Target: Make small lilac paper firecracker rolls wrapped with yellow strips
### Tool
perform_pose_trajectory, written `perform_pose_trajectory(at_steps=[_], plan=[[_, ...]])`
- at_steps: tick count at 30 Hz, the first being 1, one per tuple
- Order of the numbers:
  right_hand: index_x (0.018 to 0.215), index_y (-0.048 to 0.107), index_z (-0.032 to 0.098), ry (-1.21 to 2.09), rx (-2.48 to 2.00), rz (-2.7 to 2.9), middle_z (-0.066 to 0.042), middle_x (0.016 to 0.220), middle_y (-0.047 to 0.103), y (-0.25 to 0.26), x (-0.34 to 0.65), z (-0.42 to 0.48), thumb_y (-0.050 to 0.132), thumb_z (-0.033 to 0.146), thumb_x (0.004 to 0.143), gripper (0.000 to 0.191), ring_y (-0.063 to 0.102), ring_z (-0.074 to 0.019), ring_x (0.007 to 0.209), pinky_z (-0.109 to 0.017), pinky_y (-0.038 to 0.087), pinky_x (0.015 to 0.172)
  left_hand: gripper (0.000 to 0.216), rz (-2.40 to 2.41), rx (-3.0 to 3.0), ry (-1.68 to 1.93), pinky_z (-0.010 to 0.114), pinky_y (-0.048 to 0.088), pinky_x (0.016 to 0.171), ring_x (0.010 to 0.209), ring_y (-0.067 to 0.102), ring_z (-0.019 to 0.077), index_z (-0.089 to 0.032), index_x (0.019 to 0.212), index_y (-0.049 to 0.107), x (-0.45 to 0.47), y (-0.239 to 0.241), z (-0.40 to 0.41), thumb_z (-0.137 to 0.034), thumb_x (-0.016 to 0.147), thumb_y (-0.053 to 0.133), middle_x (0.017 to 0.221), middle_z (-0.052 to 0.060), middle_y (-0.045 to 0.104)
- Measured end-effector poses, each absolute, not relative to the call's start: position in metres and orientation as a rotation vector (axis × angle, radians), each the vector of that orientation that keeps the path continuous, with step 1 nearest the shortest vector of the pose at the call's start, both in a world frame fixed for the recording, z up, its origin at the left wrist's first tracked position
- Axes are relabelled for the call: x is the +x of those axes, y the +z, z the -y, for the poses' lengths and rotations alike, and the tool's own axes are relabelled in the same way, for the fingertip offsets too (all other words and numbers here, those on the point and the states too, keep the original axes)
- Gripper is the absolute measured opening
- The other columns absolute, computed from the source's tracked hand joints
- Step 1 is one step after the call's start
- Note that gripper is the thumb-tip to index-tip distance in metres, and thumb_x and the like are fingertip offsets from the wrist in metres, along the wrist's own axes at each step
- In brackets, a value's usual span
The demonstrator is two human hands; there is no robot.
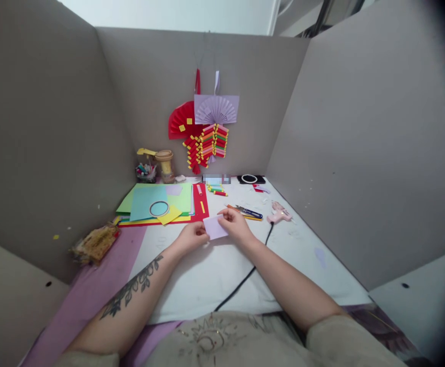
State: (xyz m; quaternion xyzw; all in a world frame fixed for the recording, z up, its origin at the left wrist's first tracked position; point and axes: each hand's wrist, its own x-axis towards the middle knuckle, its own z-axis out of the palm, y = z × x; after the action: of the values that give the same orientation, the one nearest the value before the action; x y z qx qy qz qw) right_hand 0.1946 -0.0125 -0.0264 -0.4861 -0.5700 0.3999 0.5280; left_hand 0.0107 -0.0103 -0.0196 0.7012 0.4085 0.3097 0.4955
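A small piece of lilac paper (215, 228) is held up between my two hands, over the white table covering. My left hand (192, 237) pinches its left edge near the lower corner. At its upper right, my right hand (237, 224) grips the edge between thumb and fingers. Just beyond the right hand lie scissors (250, 211) and an orange pencil-like stick (255, 218). A pink glue gun (279, 212) rests farther right, its black cord (241, 283) running under my right forearm.
Stacked coloured paper (142, 199) with a tape ring (159, 208) lies at left. Small paper rolls (218, 191) and a phone (260, 180) sit at the back. Red and lilac paper fan ornaments (217, 109) hang on the grey partition (149, 76). A plastic-wrapped packet (96, 242) is at far left.
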Motion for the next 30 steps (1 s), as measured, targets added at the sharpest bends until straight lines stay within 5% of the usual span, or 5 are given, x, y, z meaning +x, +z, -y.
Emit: perform_pose_trajectory(at_steps=[10, 17, 22, 25, 30], plan=[[0.071, 0.055, 0.017, 1.047, -1.116, 1.305, 0.004, 0.058, 0.05, -0.024, 0.191, 0.019, 0.06, 0.035, 0.07, 0.018, 0.045, -0.0094, 0.051, -0.022, 0.035, 0.05, 0.017, -1.161, 1.648, 1.066, 0.022, 0.037, 0.054, 0.057, 0.05, 0.0116, -0.016, 0.063, 0.057, 0.006, -0.012, 0.006, -0.031, 0.07, 0.055, 0.06, -0.002, 0.055], [0.068, 0.053, 0.018, 0.959, -1.21, 1.3, 0.004, 0.054, 0.05, -0.026, 0.193, 0.017, 0.056, 0.038, 0.075, 0.022, 0.045, -0.0113, 0.05, -0.023, 0.035, 0.048, 0.022, -1.127, 1.573, 1.052, 0.022, 0.038, 0.055, 0.059, 0.052, 0.0121, -0.014, 0.071, 0.06, 0.009, -0.015, 0.005, -0.036, 0.07, 0.057, 0.065, 0.0, 0.058], [0.089, 0.061, 0.018, 0.342, -1.27, 1.587, -0.007, 0.091, 0.061, -0.016, 0.186, 0.03, 0.052, 0.028, 0.08, 0.017, 0.054, -0.0195, 0.084, -0.033, 0.044, 0.075, 0.017, -1.19, 1.65, 1.116, 0.022, 0.039, 0.055, 0.059, 0.052, 0.0126, -0.016, 0.068, 0.06, 0.009, -0.012, 0.009, -0.031, 0.073, 0.053, 0.063, -0.001, 0.059], [0.088, 0.065, 0.02, 0.031, -1.214, 1.852, -0.007, 0.088, 0.061, -0.006, 0.177, 0.042, 0.049, 0.024, 0.085, 0.017, 0.052, -0.0209, 0.09, -0.037, 0.039, 0.086, 0.016, -1.21, 1.814, 1.164, 0.023, 0.041, 0.061, 0.065, 0.055, 0.0134, -0.017, 0.071, 0.064, 0.011, -0.008, 0.016, -0.026, 0.075, 0.051, 0.069, 0.0, 0.064], [0.095, 0.067, 0.023, -0.101, -1.256, 1.973, -0.008, 0.089, 0.062, -0.002, 0.169, 0.052, 0.048, 0.025, 0.087, 0.021, 0.049, -0.0217, 0.088, -0.037, 0.038, 0.084, 0.019, -1.17, 2.062, 1.174, 0.023, 0.042, 0.065, 0.066, 0.056, 0.0124, -0.018, 0.077, 0.065, 0.014, -0.005, 0.026, -0.024, 0.081, 0.047, 0.074, 0.001, 0.067]])
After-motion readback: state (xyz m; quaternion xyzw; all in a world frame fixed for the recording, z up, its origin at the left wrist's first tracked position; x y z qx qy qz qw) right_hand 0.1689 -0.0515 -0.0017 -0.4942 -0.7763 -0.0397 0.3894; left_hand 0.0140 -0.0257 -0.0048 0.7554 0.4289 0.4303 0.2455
